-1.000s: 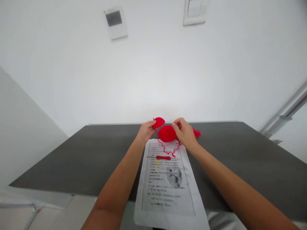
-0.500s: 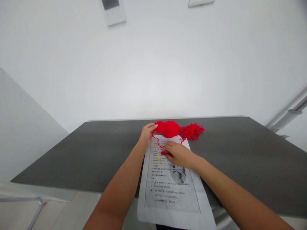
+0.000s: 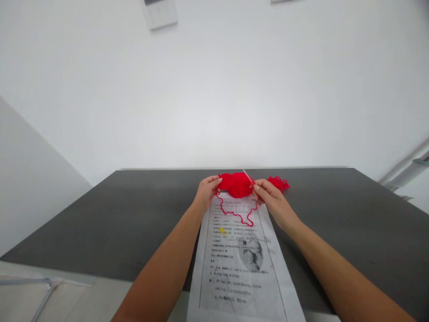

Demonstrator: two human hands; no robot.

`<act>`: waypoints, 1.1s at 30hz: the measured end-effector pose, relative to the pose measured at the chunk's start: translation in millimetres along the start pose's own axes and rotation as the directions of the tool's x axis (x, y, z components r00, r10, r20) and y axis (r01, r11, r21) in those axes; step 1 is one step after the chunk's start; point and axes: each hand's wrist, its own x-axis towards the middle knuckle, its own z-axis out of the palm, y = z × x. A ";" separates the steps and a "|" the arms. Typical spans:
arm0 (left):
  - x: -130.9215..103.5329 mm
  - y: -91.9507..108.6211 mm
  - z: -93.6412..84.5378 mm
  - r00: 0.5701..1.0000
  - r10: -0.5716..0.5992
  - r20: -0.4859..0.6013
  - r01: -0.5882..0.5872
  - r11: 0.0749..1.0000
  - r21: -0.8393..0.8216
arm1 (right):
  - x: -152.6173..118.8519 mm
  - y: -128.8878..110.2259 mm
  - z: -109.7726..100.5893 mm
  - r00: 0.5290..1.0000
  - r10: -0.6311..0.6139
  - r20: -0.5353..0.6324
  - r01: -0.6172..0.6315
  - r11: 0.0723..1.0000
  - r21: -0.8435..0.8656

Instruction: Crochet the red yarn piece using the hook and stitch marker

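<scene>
A red knitted or crocheted piece [image 3: 237, 185] is held up just beyond the top of a printed sheet [image 3: 234, 273]. My left hand [image 3: 206, 190] pinches its left end between thumb and fingers. At its right side, my right hand [image 3: 266, 192] is closed on a crochet hook [image 3: 247, 175] with a red handle, its pale shaft pointing up and left across the piece. A strand of red yarn [image 3: 234, 214] loops down over the sheet between both hands. Behind my right hand lies a loose heap of red yarn [image 3: 279, 183], partly hidden.
The dark table [image 3: 134, 223] reaches back to a white wall [image 3: 214, 89]. The sheet overhangs the near table edge. A metal frame [image 3: 43, 295] stands on the floor at lower left, and a grey pipe shows at far right.
My right hand has moved up and right from over the sheet to the piece's right edge, with the hook now pointing up. The yarn loop hangs lower. My left hand keeps its hold.
</scene>
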 end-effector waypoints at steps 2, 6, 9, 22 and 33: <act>-2.5 -2.2 5.3 0.999 -0.004 0.032 0.004 1.000 0.015 | 2.0 -0.7 -2.7 0.995 0.042 -0.091 -0.031 0.993 0.112; -15.0 -1.7 19.5 0.994 0.033 0.100 -0.033 0.999 -0.001 | 6.8 -6.4 -12.1 0.981 0.107 -0.161 -0.055 0.953 0.298; -27.8 3.4 30.3 0.986 0.087 0.143 -0.079 0.995 -0.056 | 9.2 -8.1 -16.0 0.973 0.129 -0.194 -0.047 0.924 0.379; -45.9 7.9 49.7 0.964 0.065 0.257 -0.049 0.996 -0.071 | 9.5 -6.8 -17.4 0.959 0.126 -0.253 0.015 0.872 0.489; -46.1 8.0 47.3 0.967 0.100 0.234 -0.096 0.995 -0.027 | 8.4 -5.8 -11.6 0.953 0.092 -0.290 0.075 0.855 0.514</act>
